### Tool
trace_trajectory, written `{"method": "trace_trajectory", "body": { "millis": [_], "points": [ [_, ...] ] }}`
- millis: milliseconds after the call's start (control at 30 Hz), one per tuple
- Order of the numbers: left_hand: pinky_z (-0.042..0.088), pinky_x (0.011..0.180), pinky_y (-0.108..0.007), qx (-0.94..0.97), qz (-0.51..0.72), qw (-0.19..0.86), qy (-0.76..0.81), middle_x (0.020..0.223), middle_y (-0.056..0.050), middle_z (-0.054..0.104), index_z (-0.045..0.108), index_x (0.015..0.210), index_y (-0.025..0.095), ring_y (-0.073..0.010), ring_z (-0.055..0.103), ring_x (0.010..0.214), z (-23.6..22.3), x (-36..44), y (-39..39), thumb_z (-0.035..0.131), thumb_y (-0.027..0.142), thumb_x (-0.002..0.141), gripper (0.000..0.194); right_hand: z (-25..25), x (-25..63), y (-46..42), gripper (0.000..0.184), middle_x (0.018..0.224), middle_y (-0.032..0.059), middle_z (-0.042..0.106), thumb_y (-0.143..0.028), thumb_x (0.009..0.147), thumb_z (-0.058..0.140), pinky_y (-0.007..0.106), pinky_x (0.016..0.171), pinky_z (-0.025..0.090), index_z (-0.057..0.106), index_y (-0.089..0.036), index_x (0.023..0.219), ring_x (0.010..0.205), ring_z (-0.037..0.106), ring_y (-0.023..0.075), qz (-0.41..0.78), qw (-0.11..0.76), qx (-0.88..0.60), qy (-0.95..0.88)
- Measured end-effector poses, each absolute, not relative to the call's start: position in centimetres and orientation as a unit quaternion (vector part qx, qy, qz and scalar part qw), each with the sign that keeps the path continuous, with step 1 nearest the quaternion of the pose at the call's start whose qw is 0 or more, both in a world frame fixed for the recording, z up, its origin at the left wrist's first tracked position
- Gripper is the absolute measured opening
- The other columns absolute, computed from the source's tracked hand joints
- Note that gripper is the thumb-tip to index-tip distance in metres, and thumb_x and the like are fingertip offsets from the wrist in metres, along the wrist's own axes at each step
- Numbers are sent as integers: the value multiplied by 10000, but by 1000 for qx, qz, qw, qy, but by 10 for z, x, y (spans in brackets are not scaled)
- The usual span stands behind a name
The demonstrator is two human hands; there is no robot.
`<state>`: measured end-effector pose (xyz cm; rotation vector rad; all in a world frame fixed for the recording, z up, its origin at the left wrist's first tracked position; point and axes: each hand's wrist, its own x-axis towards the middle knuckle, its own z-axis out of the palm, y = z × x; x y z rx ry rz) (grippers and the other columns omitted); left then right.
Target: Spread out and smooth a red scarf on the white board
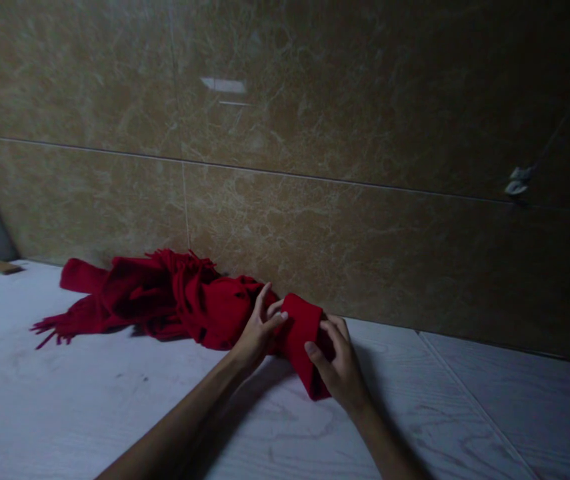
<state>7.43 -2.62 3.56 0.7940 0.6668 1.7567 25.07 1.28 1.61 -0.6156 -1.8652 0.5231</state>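
Observation:
A red fringed scarf (225, 310) lies bunched along the foot of the wall, its right end turned into a flat folded bundle. My left hand (257, 333) is at the left edge of that bundle, thumb and a finger on the cloth while another finger points up. My right hand (339, 367) grips the bundle's right side, thumb in front and fingers at the edge. Part of the right fingers is hidden behind the fold. Loose folds and tassels of the scarf trail off to the left.
The scarf rests on a pale wood-grain surface (89, 400) with a seam at right. A brown marbled tile wall (315, 220) rises directly behind. A small white fitting (519, 181) is on the wall at right. A small flat brown piece (1, 267) lies at far left.

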Motion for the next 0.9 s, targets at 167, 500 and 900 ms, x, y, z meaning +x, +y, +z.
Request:
{"method": "trace_trajectory", "body": {
  "millis": [167,500,900],
  "points": [
    [527,944,-235,314,734,545,257,1338,-39,615,395,1493,355,-153,666,1106,48,70,-34,756,86,720,894,10,254,19,536,1497,119,474,-544,830,698,423,1153,382,653,-234,1266,1401,434,318,274,452,-294,-796],
    [543,852,-285,352,707,544,283,1351,-61,618,464,1437,325,-175,663,1029,42,65,-31,746,311,792,704,13,244,6,320,1013,98,765,-441,842,696,411,924,530,738,-179,1021,969,687,288,416,441,-275,-747],
    [148,1207,-584,769,300,183,535,1550,-136,475,456,1501,291,-374,397,1427,11,91,-42,793,348,736,838,42,281,27,420,996,45,787,-471,690,790,441,823,582,733,-256,1047,947,718,285,694,609,-228,-310]
  ]
}}
